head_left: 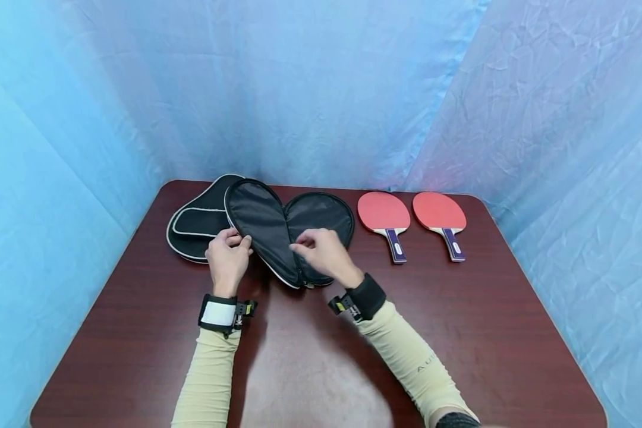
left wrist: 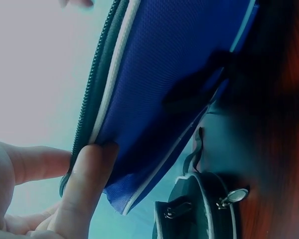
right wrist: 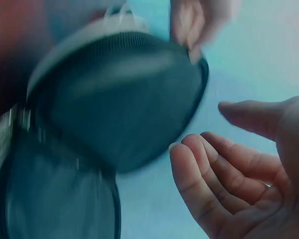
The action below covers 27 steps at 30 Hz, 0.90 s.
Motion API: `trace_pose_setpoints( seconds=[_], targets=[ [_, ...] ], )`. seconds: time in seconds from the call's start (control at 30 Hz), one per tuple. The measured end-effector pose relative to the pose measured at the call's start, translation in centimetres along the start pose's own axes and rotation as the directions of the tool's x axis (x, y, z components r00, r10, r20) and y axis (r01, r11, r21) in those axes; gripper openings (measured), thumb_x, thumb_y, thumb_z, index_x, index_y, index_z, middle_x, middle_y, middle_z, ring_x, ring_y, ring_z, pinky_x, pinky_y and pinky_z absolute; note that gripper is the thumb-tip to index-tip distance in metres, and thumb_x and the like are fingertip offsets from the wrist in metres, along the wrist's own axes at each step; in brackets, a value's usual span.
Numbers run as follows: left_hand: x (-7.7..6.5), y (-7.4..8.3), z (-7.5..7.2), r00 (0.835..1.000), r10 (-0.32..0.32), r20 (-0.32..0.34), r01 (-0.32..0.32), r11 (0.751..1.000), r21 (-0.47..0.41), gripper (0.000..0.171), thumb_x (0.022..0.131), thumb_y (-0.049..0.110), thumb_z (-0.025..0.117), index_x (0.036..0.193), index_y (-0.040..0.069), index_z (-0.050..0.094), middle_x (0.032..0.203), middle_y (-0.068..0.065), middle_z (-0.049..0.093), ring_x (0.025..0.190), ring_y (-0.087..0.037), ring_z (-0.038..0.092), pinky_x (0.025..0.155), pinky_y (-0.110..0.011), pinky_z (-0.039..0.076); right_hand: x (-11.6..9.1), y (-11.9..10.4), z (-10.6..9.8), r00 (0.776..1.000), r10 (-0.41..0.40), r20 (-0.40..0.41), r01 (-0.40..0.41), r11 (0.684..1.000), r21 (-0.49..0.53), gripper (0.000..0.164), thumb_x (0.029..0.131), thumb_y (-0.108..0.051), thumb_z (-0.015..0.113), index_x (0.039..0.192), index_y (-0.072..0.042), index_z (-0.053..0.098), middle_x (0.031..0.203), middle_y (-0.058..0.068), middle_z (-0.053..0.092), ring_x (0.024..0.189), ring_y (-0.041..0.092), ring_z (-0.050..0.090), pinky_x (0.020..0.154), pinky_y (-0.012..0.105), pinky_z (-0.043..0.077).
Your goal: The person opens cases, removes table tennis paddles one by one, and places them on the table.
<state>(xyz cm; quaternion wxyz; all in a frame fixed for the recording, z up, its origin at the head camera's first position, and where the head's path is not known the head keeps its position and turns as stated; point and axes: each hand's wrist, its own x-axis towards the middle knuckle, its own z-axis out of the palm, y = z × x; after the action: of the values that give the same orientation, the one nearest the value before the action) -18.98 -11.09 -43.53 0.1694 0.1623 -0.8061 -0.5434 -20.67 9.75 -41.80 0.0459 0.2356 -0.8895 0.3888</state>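
A black zippered paddle case [head_left: 259, 223] lies spread open, its two halves joined along a seam, with the left half raised. My left hand [head_left: 228, 255] pinches the edge of that raised half; in the left wrist view the thumb and a finger [left wrist: 84, 172] grip its zipper rim [left wrist: 97, 99]. My right hand [head_left: 323, 252] hovers over the case's right half [head_left: 321, 217]. Its fingers are relaxed and bent, with a gap between thumb and fingertips, and nothing in them in the right wrist view [right wrist: 249, 169].
A second black case [head_left: 198, 223] with white piping lies at the left, partly under the raised half. Two red table tennis paddles [head_left: 383, 211] [head_left: 440, 211] lie side by side at the right, handles toward me. Blue cloth [head_left: 299, 89] hangs around the brown table [head_left: 460, 333].
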Motion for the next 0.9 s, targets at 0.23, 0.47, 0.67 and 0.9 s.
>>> trace_pose_setpoints(
  seconds=[0.23,0.47,0.67,0.9],
  targets=[
    [-0.1,0.8,0.3,0.999,0.040,-0.002,-0.040,0.999,-0.030,0.032,0.092,0.014,0.068,0.120,-0.001,0.066,0.101,-0.018,0.075,0.077,-0.028,0.075,0.055,-0.009,0.051,0.1,-2.2,3.9,0.997,-0.032,0.077,0.038,0.996,-0.075,0.022,0.090,-0.026,0.075,0.099,-0.005,0.073,0.081,0.002,0.071,0.068,0.009,0.064,0.062,0.019,0.051],
    [-0.5,1.2,0.6,0.992,0.124,0.025,-0.122,0.991,-0.054,0.032,0.091,0.019,0.071,0.117,0.000,0.068,0.100,-0.016,0.075,0.080,-0.025,0.075,0.058,-0.008,0.050,-0.3,-2.2,4.3,0.999,0.043,0.030,-0.040,0.995,-0.093,0.011,0.089,-0.019,0.074,0.092,-0.008,0.073,0.078,0.001,0.072,0.067,0.009,0.064,0.060,0.019,0.050],
    [-0.7,1.2,1.0,0.976,0.204,0.077,-0.197,0.976,-0.096,0.030,0.094,0.023,0.069,0.114,0.001,0.070,0.100,-0.015,0.076,0.082,-0.024,0.075,0.065,-0.013,0.055,-0.7,-1.5,3.3,0.996,0.072,-0.061,-0.075,0.996,-0.046,0.013,0.088,-0.016,0.075,0.095,-0.005,0.072,0.077,0.002,0.073,0.067,0.009,0.068,0.062,0.022,0.054],
    [-0.7,0.9,1.3,0.955,0.265,0.131,-0.256,0.963,-0.080,0.025,0.094,0.017,0.068,0.112,0.001,0.072,0.104,-0.016,0.074,0.089,-0.025,0.075,0.081,-0.036,0.060,-1.4,-0.2,2.1,0.981,0.032,-0.190,-0.033,0.999,-0.004,0.033,0.087,-0.009,0.074,0.118,-0.003,0.064,0.077,0.006,0.072,0.066,0.014,0.071,0.064,0.032,0.059]
  ],
)
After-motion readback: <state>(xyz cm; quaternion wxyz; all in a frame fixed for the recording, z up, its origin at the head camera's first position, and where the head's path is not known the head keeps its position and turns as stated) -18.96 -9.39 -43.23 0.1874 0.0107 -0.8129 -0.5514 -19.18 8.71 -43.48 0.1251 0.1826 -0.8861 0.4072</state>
